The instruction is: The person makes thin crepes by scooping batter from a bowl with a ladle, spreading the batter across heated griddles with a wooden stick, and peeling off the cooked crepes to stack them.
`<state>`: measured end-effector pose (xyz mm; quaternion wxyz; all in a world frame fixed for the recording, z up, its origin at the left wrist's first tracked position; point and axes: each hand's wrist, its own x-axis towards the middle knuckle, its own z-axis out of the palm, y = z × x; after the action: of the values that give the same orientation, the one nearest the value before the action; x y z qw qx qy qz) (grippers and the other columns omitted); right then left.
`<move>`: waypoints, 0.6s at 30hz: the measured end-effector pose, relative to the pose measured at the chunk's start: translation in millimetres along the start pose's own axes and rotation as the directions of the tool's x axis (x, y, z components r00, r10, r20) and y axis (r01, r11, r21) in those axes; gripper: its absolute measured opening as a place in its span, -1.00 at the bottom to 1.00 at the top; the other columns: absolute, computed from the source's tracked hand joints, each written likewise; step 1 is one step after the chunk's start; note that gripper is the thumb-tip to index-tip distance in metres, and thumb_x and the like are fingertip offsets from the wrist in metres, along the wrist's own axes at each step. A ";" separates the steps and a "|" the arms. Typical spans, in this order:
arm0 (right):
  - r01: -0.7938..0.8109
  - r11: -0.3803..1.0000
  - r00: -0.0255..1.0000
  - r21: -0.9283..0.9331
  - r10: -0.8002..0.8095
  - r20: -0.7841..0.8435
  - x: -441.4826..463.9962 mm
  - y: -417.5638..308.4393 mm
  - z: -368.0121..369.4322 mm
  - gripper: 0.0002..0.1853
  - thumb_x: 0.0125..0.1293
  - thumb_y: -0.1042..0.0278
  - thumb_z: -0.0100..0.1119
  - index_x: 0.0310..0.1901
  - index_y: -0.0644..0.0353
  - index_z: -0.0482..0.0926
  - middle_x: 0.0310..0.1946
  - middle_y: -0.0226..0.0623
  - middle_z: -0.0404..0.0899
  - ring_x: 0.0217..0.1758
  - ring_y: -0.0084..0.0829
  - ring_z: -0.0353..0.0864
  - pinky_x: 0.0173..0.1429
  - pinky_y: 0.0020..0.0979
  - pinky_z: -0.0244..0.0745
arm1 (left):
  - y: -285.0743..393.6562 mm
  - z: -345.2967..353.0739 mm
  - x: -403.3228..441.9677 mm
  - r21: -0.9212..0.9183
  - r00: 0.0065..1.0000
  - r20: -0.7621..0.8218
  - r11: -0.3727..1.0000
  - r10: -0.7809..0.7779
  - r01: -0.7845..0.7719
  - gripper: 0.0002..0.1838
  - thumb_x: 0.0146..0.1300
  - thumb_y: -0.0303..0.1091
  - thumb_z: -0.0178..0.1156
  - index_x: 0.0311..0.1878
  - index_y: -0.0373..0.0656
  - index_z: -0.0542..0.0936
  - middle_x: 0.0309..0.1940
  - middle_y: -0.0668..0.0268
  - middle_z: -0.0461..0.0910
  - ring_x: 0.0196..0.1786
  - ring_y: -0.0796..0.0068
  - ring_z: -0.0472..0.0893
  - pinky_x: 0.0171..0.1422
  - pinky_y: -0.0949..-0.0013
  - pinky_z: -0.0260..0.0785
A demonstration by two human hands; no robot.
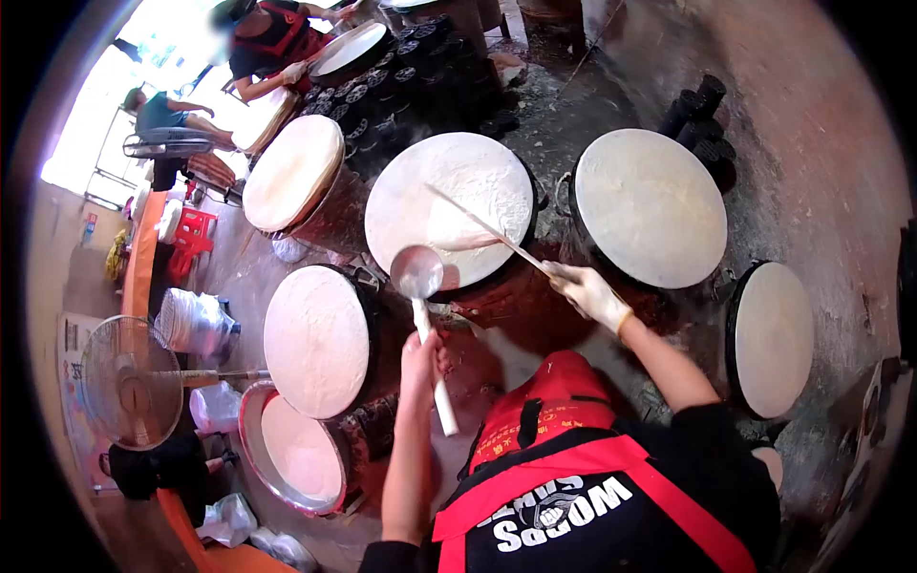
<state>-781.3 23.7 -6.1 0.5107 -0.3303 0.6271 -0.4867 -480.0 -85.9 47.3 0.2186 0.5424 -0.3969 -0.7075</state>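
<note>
My left hand (422,365) is wrapped round the white handle of a ladle (417,271), whose metal bowl is over the near left edge of the middle round griddle (396,205). In a white glove, my right hand (589,294) grips a long thin stick-like spreader (478,222). The spreader reaches left across the same griddle. Pale batter (487,186) covers much of that surface, uneven and thicker toward the right. Whether the spreader touches the batter, I cannot tell. The inside of the ladle is hard to make out.
Around me stand more round griddles, at right (651,208), far right (774,339), left (317,342) and upper left (291,172). A tub (246,430) of pale batter sits lower left. Black coal cylinders (411,91) are stacked behind. Another person (272,43) works at the back left.
</note>
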 end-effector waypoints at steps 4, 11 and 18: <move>0.206 0.948 0.928 0.242 -0.111 -0.356 17.1 84.9 15.2 -0.56 0.30 0.51 0.07 0.23 0.30 0.40 0.15 -0.25 0.50 0.13 -0.57 0.48 0.25 -0.55 0.30 | 24.2 21.4 61.1 0.114 0.998 -0.030 0.992 0.053 -0.049 -0.91 0.32 -0.40 0.02 -0.28 -0.20 0.36 -0.55 0.33 0.41 -0.62 0.52 0.44 -0.61 0.44 0.33; -0.244 0.864 0.967 0.439 0.249 0.047 -8.9 20.5 80.5 -0.64 0.37 0.24 0.08 0.20 -0.14 0.49 -0.76 -0.57 0.25 -0.82 -0.67 0.13 -0.76 -0.51 0.03 | 14.0 67.0 105.8 -0.517 0.951 0.177 0.798 -0.254 0.309 -0.86 0.24 -0.59 -0.04 -0.21 -0.25 0.22 -0.57 0.34 0.28 -0.65 0.62 0.25 -0.66 0.55 0.16; 0.114 0.975 0.918 0.191 -0.030 -0.395 18.1 -40.2 39.1 -0.64 0.30 0.32 0.12 0.11 0.19 0.54 -0.33 -0.45 0.64 -0.52 -0.67 0.43 -0.45 -0.55 0.38 | 75.0 -23.1 -16.9 -0.489 0.891 0.447 0.813 -0.077 0.316 -0.94 0.40 -0.44 -0.05 -0.15 -0.21 0.35 -0.58 0.47 0.20 -0.67 0.81 0.14 -0.78 0.74 -0.07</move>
<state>-751.7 -15.8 26.0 0.3894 -0.1941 0.6485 -0.6246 -462.0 -125.1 115.0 0.2014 0.3358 -0.1539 -0.9072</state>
